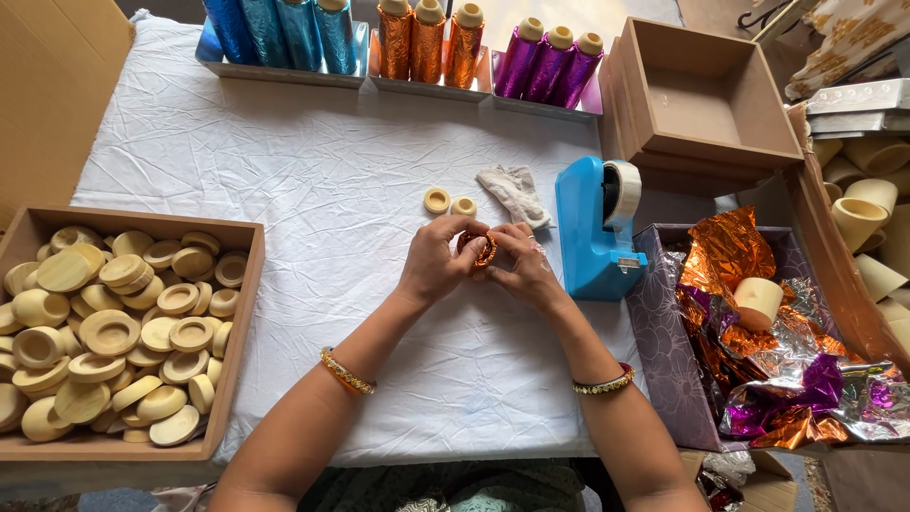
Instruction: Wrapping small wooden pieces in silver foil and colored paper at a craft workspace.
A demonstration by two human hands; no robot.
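White cloth covers our desk. Left of the blue tape dispenser, our left hand and right hand both clamp the orange-foiled ring between them, equally near.

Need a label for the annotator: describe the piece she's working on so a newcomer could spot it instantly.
Start at the blue tape dispenser on the white cloth; just to its left, the left hand and right hand meet. Pinched between their fingertips is a small ring wrapped in shiny orange foil, unlike the two bare cream rings lying just above.
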